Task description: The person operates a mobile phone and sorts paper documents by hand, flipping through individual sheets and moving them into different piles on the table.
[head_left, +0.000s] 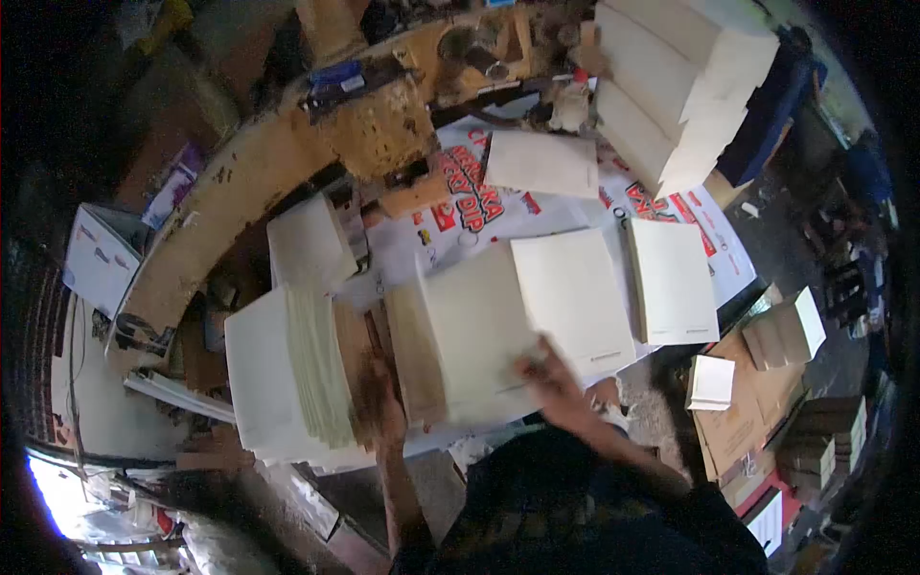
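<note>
Across the middle of the table lie stacks and sheets of white paper. My left hand is blurred, on a brown sheet beside a fanned stack of pale sheets; its fingers cannot be made out. Just right of it is a tan sheet, then a cream sheet. Over the right part of that cream sheet is my right hand, its fingers bent together and smeared by motion; what they hold, if anything, is hidden. Beyond it lies a white sheet with small print.
A white booklet lies at the right. Tall paper stacks rise at the back right. A printed poster covers the table. A curved wooden bench runs behind. Cardboard with small paper blocks lies at lower right.
</note>
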A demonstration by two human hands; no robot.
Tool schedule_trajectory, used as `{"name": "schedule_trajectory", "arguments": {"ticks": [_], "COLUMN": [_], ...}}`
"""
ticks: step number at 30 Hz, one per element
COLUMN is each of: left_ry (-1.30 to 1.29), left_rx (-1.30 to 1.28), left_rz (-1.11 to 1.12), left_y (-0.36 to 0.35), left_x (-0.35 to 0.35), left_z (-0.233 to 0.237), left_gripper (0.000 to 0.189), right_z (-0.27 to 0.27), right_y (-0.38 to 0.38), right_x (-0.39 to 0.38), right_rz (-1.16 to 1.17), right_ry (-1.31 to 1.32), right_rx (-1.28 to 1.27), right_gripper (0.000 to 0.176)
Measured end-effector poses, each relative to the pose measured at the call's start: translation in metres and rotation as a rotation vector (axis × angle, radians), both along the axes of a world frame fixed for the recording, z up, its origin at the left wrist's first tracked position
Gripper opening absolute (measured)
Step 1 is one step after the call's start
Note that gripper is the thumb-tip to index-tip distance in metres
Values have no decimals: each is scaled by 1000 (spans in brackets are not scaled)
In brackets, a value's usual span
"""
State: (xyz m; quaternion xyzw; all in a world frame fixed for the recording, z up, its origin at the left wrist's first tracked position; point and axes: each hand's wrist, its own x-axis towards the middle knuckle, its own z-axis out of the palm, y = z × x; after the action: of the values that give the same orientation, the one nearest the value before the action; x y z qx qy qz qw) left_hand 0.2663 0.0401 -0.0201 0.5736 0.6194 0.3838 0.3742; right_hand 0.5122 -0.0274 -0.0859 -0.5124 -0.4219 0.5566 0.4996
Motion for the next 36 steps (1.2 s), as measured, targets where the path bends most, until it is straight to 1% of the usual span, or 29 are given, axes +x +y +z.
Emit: {"name": "schedule_trajectory", "arguments": {"ticks": [1,2,4,5,6,7,8,9,10,11,13,14,15,17,18,19,20,21,23,24,26,27,28,30,31,32,33,35,36], "left_ry": [421,407,811,805,780,754,709,766,711,572,333,411,488,524,541,544,543,777,1007,1112,882,875,384,-112,63,146,229,350,386], "left_rx": [-191,-164,-276,-258,-89,76,156,309,421,517,624,585,544,480,447,403,404,353,293,49,58,55,8,-28,54,93,132,200,246], "left_rz": [97,85,-10,-14,8,29,88,170,247,324,445,484,522,581,609,604,604,703,801,635,438,445,429,403,392,388,388,468,518], "left_y": [3,3,-2,-2,-6,-9,-12,-15,-18,-17,-9,-3,3,16,23,28,33,34,38,37,52,48,42,45,60,61,63,59,55], "left_x": [9,21,40,34,20,11,5,2,-3,-13,-45,-83,-122,-176,-203,-214,-212,-186,-170,-171,-238,-233,-222,-239,-277,-282,-286,-271,-263], "left_z": [12,32,71,65,51,48,47,52,61,74,103,110,117,119,121,117,95,80,79,91,36,37,44,27,-8,-15,-22,2,16], "left_gripper": [57,57,44,44,40,35,29,28,29,30,34,33,34,40,43,46,46,50,54,59,70,70,72,73,73,72,72,72,73], "right_z": [5,10,11,12,14,17,20,27,62,68,74,80,84,89,87,89,94,98,103,104,105,106,111,115,118,125,136,149,164], "right_y": [6,12,13,14,14,13,9,4,3,3,-1,-1,-3,-9,-10,-12,-14,-14,-13,-12,-11,-9,-8,-2,2,6,11,24,31], "right_x": [-18,-36,-53,-57,-58,-57,-53,-50,-42,-34,-14,-8,0,22,33,44,54,62,71,73,75,77,79,83,85,92,97,119,132], "right_rz": [53,100,98,176,258,255,291,326,376,373,524,467,473,296,250,250,157,64,-21,-107,-151,-196,-191,-226,-269,-280,-290,-272,-286], "right_ry": [-68,-133,-179,41,264,259,229,196,268,259,279,183,179,-98,-50,-51,-56,-62,-118,-170,-190,-201,-235,-317,-395,-539,-521,-549,-685], "right_rx": [86,175,518,441,357,366,233,94,-182,-186,102,5,4,166,188,190,174,158,188,218,248,284,266,367,464,457,483,636,660], "right_gripper": [71,70,67,63,60,60,59,58,51,51,44,38,38,37,41,41,41,41,40,40,40,41,42,44,45,47,46,50,52]}}
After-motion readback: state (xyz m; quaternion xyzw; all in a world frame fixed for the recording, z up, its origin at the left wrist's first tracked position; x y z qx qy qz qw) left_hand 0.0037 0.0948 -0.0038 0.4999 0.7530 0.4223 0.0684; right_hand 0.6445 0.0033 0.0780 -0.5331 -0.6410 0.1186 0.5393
